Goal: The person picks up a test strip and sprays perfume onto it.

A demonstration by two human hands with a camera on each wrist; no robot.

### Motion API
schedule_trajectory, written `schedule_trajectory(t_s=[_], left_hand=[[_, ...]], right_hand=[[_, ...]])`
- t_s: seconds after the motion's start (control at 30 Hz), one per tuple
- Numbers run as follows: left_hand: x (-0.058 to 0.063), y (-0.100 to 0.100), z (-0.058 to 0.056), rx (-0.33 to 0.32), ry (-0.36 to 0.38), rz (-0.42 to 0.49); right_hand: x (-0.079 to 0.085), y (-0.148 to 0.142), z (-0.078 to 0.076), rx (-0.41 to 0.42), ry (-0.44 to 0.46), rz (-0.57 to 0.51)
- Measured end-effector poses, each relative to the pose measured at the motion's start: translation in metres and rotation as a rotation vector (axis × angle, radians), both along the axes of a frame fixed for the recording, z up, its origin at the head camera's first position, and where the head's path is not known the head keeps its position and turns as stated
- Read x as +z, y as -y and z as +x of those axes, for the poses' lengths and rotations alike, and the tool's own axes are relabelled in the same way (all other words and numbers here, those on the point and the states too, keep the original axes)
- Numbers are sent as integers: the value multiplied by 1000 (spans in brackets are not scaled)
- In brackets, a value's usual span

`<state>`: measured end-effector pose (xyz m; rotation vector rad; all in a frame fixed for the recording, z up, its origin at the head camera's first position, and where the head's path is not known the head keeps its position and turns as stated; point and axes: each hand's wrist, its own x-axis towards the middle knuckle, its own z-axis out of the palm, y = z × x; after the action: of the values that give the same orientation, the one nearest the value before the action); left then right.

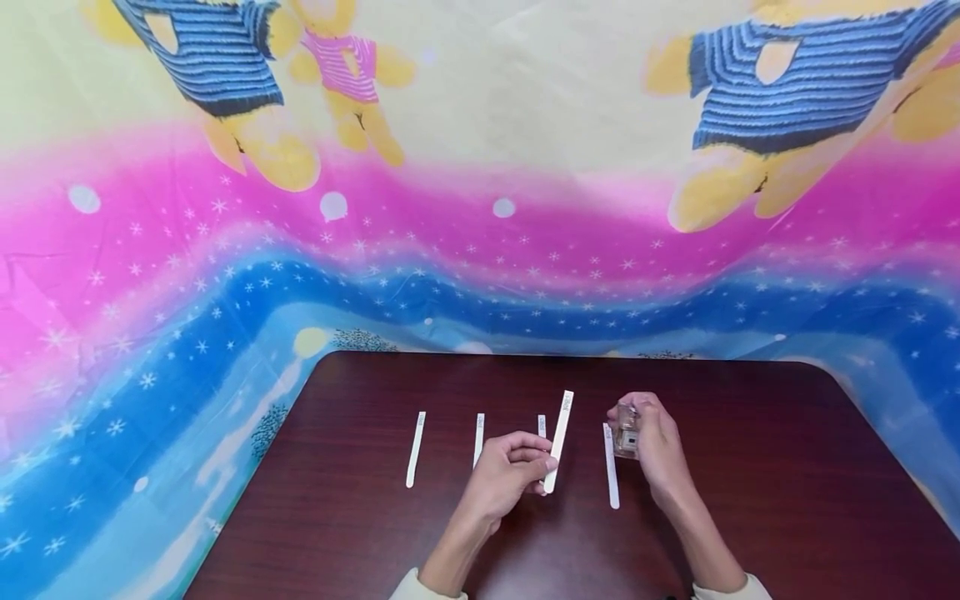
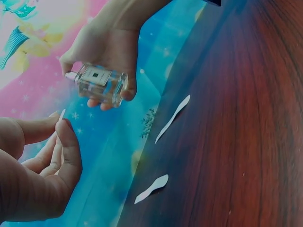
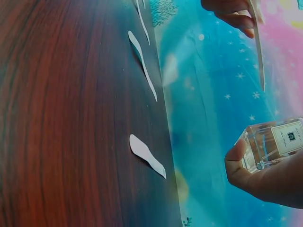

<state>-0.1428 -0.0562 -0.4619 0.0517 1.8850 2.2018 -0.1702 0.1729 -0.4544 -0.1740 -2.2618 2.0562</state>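
Note:
In the head view my left hand [image 1: 504, 477] pinches a white paper test strip [image 1: 560, 440] near its lower end. The strip stands nearly upright, with small print at its top. To the right, my right hand [image 1: 660, 446] grips a clear glass perfume bottle [image 1: 627, 433] with a white label. In the left wrist view the bottle [image 2: 98, 81] is tilted, and a finger lies at its sprayer top. A gap separates the bottle from the pinched strip [image 3: 258, 52] in the right wrist view.
Several more white strips lie apart in a row on the dark brown table [image 1: 337, 533]: the leftmost strip [image 1: 416, 450], two partly behind my left hand, and a strip [image 1: 612, 468] beside the bottle. A patterned cloth [image 1: 480, 233] hangs behind the table.

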Motion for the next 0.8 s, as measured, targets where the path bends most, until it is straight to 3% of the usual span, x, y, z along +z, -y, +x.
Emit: schedule_trajectory(t_s=[0.53, 0.8], left_hand=[[-7, 46, -9, 19, -4, -115], [-12, 75, -13, 56, 7, -170]], right_hand=[[-4, -22, 3, 32, -47, -43], [-8, -33, 5, 42, -21, -90]])
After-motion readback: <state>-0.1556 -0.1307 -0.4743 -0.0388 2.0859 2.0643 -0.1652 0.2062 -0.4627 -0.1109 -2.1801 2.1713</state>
